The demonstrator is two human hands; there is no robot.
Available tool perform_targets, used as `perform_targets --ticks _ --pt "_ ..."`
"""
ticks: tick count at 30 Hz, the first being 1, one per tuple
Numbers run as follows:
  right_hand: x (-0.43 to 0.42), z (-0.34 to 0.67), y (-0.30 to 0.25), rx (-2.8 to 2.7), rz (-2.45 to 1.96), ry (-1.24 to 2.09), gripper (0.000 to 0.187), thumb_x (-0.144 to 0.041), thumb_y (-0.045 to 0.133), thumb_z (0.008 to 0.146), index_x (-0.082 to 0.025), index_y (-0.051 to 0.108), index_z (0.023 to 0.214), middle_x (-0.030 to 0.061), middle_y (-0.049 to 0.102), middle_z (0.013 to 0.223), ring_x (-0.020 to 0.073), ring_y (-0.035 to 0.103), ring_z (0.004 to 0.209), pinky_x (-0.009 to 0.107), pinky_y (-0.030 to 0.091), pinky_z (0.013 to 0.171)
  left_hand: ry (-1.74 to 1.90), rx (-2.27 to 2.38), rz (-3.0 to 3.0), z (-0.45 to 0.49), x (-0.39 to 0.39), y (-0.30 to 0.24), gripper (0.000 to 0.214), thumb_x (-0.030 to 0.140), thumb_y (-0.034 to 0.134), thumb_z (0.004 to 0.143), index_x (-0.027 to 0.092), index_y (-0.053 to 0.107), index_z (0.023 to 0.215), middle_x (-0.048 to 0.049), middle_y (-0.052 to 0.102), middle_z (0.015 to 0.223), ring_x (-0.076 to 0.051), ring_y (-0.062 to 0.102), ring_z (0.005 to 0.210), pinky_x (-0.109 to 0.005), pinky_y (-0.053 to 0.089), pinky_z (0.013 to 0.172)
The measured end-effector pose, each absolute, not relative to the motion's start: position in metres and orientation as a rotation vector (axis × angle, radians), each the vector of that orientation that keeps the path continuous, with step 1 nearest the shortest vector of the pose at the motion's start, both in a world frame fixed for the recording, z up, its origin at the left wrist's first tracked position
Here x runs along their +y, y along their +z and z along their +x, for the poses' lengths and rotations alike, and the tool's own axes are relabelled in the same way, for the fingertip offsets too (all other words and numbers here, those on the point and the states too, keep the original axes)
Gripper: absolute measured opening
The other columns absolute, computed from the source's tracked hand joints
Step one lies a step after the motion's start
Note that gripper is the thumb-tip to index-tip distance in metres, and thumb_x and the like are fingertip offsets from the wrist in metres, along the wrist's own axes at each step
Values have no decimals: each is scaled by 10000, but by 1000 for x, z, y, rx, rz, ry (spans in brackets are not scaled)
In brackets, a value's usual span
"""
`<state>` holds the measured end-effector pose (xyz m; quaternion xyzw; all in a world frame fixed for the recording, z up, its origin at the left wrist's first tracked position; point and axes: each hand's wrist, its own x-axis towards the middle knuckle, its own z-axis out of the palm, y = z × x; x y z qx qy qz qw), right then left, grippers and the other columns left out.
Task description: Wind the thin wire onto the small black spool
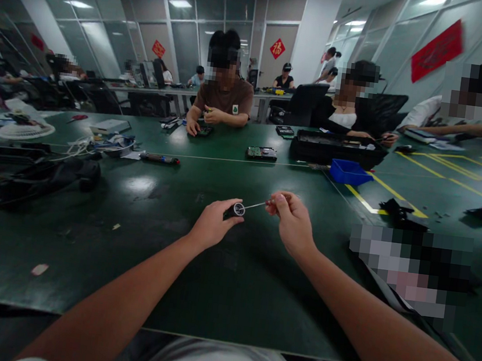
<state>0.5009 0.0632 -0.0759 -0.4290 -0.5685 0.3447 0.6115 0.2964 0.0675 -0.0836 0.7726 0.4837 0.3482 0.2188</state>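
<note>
My left hand (214, 221) is closed around a short black cylinder with a round silver end (238, 209), held just above the green table (218, 295). My right hand (291, 219) pinches a thin metal rod (256, 205), whose tip meets the cylinder's silver end. Both forearms reach in from the lower edge, and the hands sit close together over the middle of the table.
A blue bin (349, 173) and a long black case (337, 148) lie far right, with a circuit board (261, 153) beyond my hands. Black bags (43, 177) and cables sit left. A screwdriver (159, 159) lies ahead. Several people work across the table.
</note>
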Motion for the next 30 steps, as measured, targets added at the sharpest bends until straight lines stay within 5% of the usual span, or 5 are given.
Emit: perform_targets --ticks 7,14,22,30 --pt "59 501 -71 -1363 -1085 729 264 -442 519 939 -199 619 911 27 662 768 168 608 689 327 480 667 972 1305 2165 295 68 -84 378 226 716 848 215 653 1221 -64 678 1233 -242 608 1162 -432 447 1052" --pt "50 502 -58 -1490 -1348 496 435 -567 619 856 -217 548 607 -15 556 508 136 493 475 290 355 506 970 1319 2202 295 68 -84 373 225 727 838 232 659 1206 -59 687 1196 -244 617 1126 -426 454 1026" --pt "49 501 -63 -1668 -1159 504 188 -354 533 926 -209 653 926 26 682 782 174 614 676 298 433 608 975 1336 2212 292 71 -87 369 205 727 840 224 657 1201 -46 691 1180 -230 616 1101 -394 450 995" --pt "47 500 -62 -1687 -1299 461 306 -439 454 975 -223 661 911 0 609 644 172 564 576 303 373 552 933 1345 2233 292 70 -85 366 213 719 847 227 653 1206 -51 694 1150 -234 613 1067 -402 456 961"
